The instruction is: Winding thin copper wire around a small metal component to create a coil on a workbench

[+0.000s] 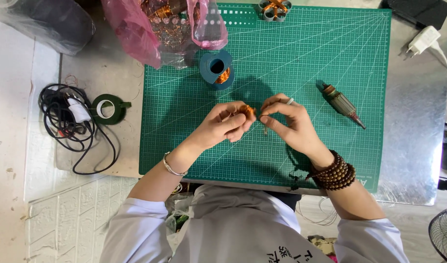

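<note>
Green cutting mat [306,58] covers the metal worktop [413,146]. Over its middle, the left hand [223,124] pinches a small copper wire coil [247,110], while the right hand [286,122] grips a thin tool [289,101] and the wire beside it. The fine wire could probably snap or kink if pulled hard. A motor rotor [341,103] lies well apart to the right.

A cutting mat [306,58] lies on the worktop [413,146]. Both hands meet over the middle of the mat: the left hand [223,124] pinches a small wire coil [247,110], and the right hand [286,122] is just beside it. Behind them a wire spool [216,69] stands on the mat, with a plastic bag [160,29] behind that. A motor rotor [341,103] lies on the mat to the right. Left of the mat sit a tape roll [106,108] and a cable bundle [67,122]. A charger [424,41] lies at the far right.
</note>
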